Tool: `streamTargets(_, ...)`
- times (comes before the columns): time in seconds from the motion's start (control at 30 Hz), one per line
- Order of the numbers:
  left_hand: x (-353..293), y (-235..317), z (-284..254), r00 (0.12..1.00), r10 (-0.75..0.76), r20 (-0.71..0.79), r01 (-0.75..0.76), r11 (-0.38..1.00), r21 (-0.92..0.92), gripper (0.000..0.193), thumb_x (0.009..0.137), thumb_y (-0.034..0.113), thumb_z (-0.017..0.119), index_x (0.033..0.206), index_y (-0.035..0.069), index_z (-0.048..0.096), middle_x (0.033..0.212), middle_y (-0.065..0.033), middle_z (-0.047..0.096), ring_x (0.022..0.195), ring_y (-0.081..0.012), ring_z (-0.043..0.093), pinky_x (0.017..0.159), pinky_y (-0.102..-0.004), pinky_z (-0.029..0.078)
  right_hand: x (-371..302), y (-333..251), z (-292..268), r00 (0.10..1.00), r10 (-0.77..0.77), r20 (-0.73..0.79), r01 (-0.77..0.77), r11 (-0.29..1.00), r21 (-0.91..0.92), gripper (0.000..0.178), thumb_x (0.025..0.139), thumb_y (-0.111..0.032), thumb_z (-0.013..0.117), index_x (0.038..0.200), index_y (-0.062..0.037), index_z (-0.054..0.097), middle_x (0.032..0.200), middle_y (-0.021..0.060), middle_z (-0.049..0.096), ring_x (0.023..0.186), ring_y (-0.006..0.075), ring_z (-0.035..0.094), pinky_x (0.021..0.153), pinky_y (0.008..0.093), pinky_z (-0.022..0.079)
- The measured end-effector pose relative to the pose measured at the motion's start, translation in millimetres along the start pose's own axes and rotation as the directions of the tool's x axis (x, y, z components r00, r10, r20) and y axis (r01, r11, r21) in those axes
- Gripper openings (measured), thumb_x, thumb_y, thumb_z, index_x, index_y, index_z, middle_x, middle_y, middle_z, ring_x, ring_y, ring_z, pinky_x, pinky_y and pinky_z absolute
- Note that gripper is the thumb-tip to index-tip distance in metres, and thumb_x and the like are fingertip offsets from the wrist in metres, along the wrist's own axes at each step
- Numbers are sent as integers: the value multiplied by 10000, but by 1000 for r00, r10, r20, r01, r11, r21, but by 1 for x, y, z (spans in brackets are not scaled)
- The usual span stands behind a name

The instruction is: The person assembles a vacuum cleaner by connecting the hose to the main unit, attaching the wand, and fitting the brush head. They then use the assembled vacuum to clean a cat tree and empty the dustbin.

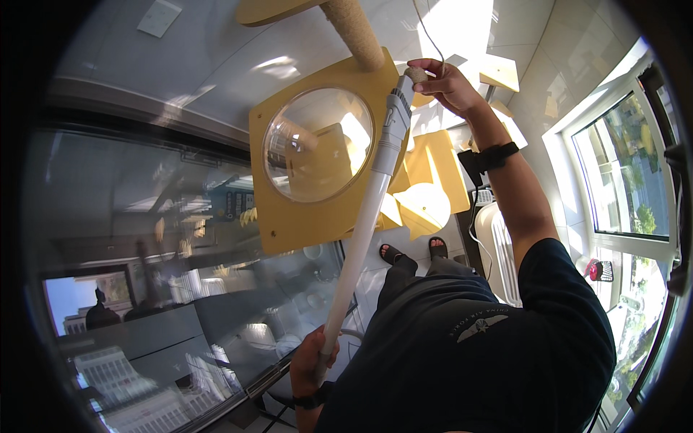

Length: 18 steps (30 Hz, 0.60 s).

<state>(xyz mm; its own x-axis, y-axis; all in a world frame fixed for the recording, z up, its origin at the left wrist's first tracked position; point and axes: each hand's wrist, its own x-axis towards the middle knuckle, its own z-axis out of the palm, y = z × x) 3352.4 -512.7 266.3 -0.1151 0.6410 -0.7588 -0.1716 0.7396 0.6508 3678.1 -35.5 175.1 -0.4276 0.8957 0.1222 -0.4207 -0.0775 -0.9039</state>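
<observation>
My left hand (312,359) is closed around the lower part of a long white vacuum cleaner tube (359,249). The tube slants up and to the right, ending in a grey nozzle (396,119). Right beside the nozzle's tip, my right hand (449,85) pinches a small tan ball (416,74) between thumb and fingers. A thin cord (431,37) hangs down to that hand. Behind the tube stands a yellow cat tree with a flat panel (271,224), a clear round dome (317,144) and a rope-wrapped post (352,32).
More yellow cat tree platforms (442,169) stand at the centre right, near my feet (411,251). A white radiator (499,252) is by the wall. Windows (624,169) line the right side. A reflective glass pane (166,289) takes up the left.
</observation>
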Motion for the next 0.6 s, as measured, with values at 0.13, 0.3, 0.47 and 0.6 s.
streamTargets(0.13,-1,-2,-1,1000,11,4,-11,1000,-3,642,884,590,491,1087,-15,565,652,-12,499,523,-80,415,484,-213,306,-4,-6,0,998,32,62,-36,997,73,431,840,6,631,1257,28,524,1108,111,626,972,179,638,918,298,511)
streamTargets(0.3,-2,-5,-2,1000,11,-13,-12,999,-31,639,881,582,500,1082,-20,579,659,-11,501,523,-78,411,484,-211,303,-6,-7,0,998,36,44,-42,990,132,399,868,-36,588,1257,30,526,1107,115,625,980,177,633,891,283,503)
streamTargets(0.47,-2,-5,-2,1000,3,-2,-4,1000,-30,645,872,585,508,1081,-21,579,660,-9,500,526,-77,412,482,-214,303,-4,0,-1,999,-17,32,15,998,61,376,880,-74,622,1234,26,541,1081,98,629,947,167,632,860,272,501)
streamTargets(0.6,0,-6,-5,1000,-2,16,2,1000,-23,650,863,599,518,1076,-13,579,661,-7,501,525,-76,414,477,-212,302,-4,4,0,1000,-13,-13,13,1000,3,356,885,-136,664,1193,15,570,1018,63,638,859,126,607,780,238,481)
